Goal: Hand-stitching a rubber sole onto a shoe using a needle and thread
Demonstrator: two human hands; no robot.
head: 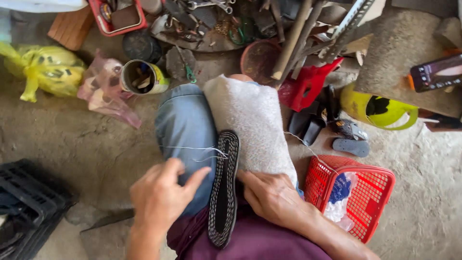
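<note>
A black shoe sole (pixel 224 188) with white stitching along its rim stands on edge in my lap, between my jeans-clad leg (pixel 185 120) and a white towel (pixel 250 125) laid over my other leg. My right hand (pixel 272 197) rests against the sole's right side, on the towel's near edge. My left hand (pixel 161 195) hovers to the left of the sole with fingers spread, next to a white thread (pixel 195 148) that runs from the sole's upper end across the jeans.
A red plastic basket (pixel 373 192) with bags inside stands at my right. A black crate (pixel 26 207) is at the left. Ahead lie a tin can (pixel 143 77), yellow bag (pixel 45 70), red stool (pixel 308 86), yellow jug (pixel 380 110), tools and sole pieces.
</note>
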